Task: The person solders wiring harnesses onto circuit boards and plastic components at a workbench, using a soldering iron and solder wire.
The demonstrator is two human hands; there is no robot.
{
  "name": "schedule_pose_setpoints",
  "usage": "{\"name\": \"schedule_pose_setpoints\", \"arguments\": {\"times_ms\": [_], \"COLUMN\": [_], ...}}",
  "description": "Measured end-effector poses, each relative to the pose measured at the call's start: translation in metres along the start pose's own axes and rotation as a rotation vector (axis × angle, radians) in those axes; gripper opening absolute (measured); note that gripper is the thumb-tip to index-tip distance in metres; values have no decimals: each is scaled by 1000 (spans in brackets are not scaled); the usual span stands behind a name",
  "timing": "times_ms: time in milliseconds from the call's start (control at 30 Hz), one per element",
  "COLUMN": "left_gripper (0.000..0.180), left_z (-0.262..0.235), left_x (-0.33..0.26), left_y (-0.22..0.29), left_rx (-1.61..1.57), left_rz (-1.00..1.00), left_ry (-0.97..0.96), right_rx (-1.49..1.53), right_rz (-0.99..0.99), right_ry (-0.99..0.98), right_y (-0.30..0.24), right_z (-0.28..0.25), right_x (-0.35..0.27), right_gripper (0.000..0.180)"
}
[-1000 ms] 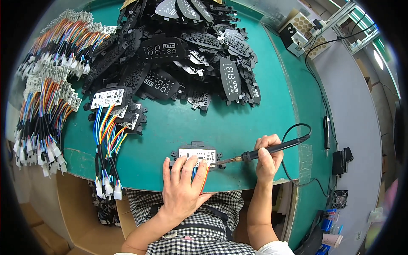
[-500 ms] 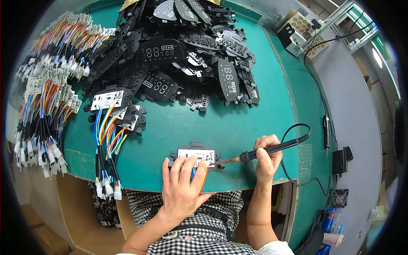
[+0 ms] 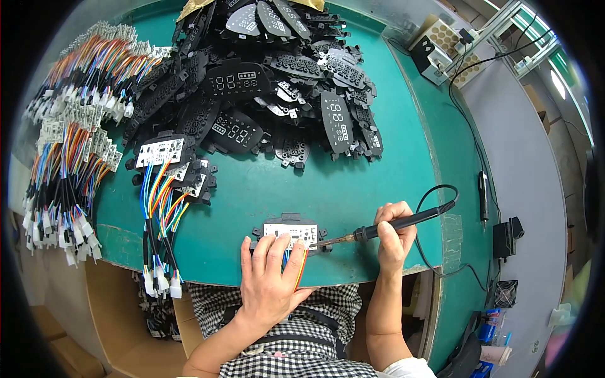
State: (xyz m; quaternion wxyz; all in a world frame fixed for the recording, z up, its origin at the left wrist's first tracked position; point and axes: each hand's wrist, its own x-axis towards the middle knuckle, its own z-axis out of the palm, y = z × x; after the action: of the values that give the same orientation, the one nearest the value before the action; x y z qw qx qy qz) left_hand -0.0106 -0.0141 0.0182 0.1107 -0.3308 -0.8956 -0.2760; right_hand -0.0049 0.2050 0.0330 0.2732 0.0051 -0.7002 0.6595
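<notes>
A white circuit board (image 3: 296, 230) on a black plastic holder (image 3: 291, 217) lies near the table's front edge. My left hand (image 3: 271, 271) rests over its near side, fingers spread and fingertips pressing on the board. Red, yellow and blue wires (image 3: 301, 269) run from the board's near edge down beside and under that hand. In my right hand (image 3: 394, 239) is a black soldering iron (image 3: 403, 222), gripped like a pen. Its metal tip (image 3: 324, 242) points left and meets the board's near right corner, by the wires. Whether any solder is there is too small to tell.
Black display housings (image 3: 236, 79) are heaped at the back. Wired boards (image 3: 161, 150) lie at the left, with bundled wire harnesses (image 3: 66, 164) beyond them. The iron's cord (image 3: 441, 272) loops over the table's right side. A small fan (image 3: 505, 293) and a black pen-like tool (image 3: 483, 195) are farther right.
My right hand and the soldering iron have shifted very slightly left. My left hand keeps its place on the board.
</notes>
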Motion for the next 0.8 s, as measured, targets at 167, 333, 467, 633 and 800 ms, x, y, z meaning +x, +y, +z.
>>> {"name": "schedule_pose_setpoints", "arguments": {"times_ms": [167, 333, 467, 633, 800], "left_gripper": [74, 74, 74, 65, 64], "left_z": [-1, -1, -1, -5, -4], "left_x": [0, -1, -2, -1, -1], "left_y": [1, 1, 0, 1, -1], "left_rx": [-12, -7, -16, -20, -19], "left_rz": [-5, -1, 4, -2, -5], "left_ry": [-3, 0, -2, -32, -35], "right_rx": [13, 28, 31, 57, 2], "right_rz": [3, 1, -30, -1, 128], "right_ry": [-3, 4, 31, 120, 27], "right_y": [-1, -1, -1, -9, -1], "right_z": [0, 1, 2, 5, 10], "right_x": [-1, -1, 0, 11, 15], "right_gripper": [14, 14, 19, 18, 15]}}
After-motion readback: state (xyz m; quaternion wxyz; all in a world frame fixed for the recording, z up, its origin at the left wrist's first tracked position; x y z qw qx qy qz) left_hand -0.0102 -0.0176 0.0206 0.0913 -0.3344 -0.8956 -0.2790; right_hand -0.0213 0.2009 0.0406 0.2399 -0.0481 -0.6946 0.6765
